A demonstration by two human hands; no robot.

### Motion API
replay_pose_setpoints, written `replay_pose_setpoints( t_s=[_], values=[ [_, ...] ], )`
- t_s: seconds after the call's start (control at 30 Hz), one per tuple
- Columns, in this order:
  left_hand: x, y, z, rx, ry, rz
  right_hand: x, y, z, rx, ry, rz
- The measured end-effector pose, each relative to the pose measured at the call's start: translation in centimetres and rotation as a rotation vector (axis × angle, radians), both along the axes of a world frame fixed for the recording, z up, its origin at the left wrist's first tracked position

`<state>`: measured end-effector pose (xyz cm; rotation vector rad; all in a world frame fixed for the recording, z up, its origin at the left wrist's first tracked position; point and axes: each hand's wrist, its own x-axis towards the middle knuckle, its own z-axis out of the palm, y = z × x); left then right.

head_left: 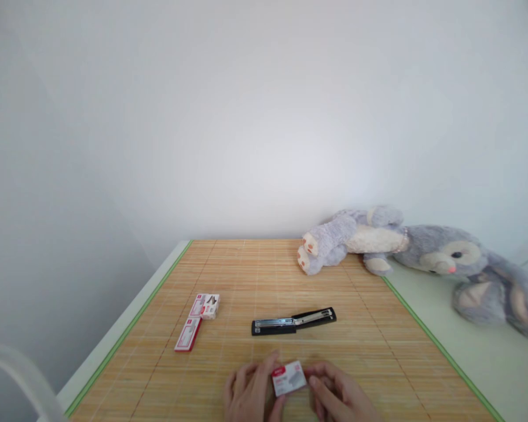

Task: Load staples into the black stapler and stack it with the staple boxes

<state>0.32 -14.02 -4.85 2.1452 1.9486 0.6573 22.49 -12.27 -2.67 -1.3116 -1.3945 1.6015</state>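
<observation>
A small white and red staple box is held low at the front of the mat. My left hand grips its left end, with the thumb at the lower edge and a finger at the upper corner. At the box's right end, the bent fingers and thumb of my right hand pinch its edge. Beyond my hands lies a black stapler, swung open flat so its metal parts face up. Off to the left, a small staple box touches flat red and white packs.
A bamboo mat with green edging covers much of the pale table. A grey plush rabbit lies across the back right, against the wall. At the lower left, a pale curved bar cuts into view.
</observation>
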Motion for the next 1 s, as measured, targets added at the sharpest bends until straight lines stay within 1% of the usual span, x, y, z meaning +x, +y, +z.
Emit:
replay_pose_setpoints(
  t_s=[0.03, 0.1, 0.17, 0.2, 0.27, 0.33, 0.47, 0.53, 0.6, 0.67, 0.7, 0.77, 0.83, 0.9, 1.0],
  values=[
    [0.6, 0.6, 0.4, -0.010, -0.036, -0.080, -0.3, 0.3, -0.2, 0.000, 0.000, -0.016],
    [1.0, 1.8, 1.4, -0.031, -0.091, -0.218, -0.4, 1.0, -0.5, 0.006, -0.035, -0.048],
    [0.7, 2.7, 2.8, -0.069, -0.131, -0.324, -0.2, 1.8, -0.6, -0.005, -0.083, -0.060],
    [0.3, 2.9, 3.4, -0.092, -0.144, -0.352, -0.1, 2.1, -0.6, -0.004, -0.101, -0.065],
    [-0.5, 3.2, 4.6, -0.137, -0.158, -0.347, 0.0, 2.6, -0.6, 0.007, -0.119, -0.079],
    [-1.2, 3.2, 5.4, -0.162, -0.159, -0.294, 0.0, 2.8, -0.6, 0.016, -0.123, -0.088],
    [-2.5, 3.3, 5.8, -0.184, -0.155, -0.246, 0.5, 3.2, -1.0, 0.024, -0.159, -0.076],
    [-2.9, 3.3, 5.8, -0.192, -0.160, -0.242, 1.0, 3.4, -0.7, 0.059, -0.213, -0.096],
    [-3.1, 3.3, 5.8, -0.192, -0.169, -0.242, 1.1, 3.4, 0.3, 0.152, -0.309, -0.153],
    [-3.2, 3.3, 5.7, -0.184, -0.175, -0.245, 0.5, 3.5, 1.9, 0.272, -0.442, -0.160],
    [-3.2, 3.3, 5.7, -0.178, -0.176, -0.247, 0.0, 3.6, 2.9, 0.323, -0.514, -0.121],
    [-3.2, 3.2, 5.6, -0.170, -0.179, -0.253, -1.5, 3.8, 5.0, 0.408, -0.643, 0.023],
    [-3.2, 3.2, 5.6, -0.165, -0.182, -0.264, -3.3, 4.4, 6.6, 0.492, -0.777, 0.130],
    [-3.2, 3.2, 5.7, -0.166, -0.182, -0.266, -4.9, 5.0, 7.6, 0.569, -0.947, 0.232],
    [-3.1, 3.2, 6.1, -0.174, -0.185, -0.268, -6.7, 5.7, 8.2, 0.642, -1.124, 0.359]
  ],
)
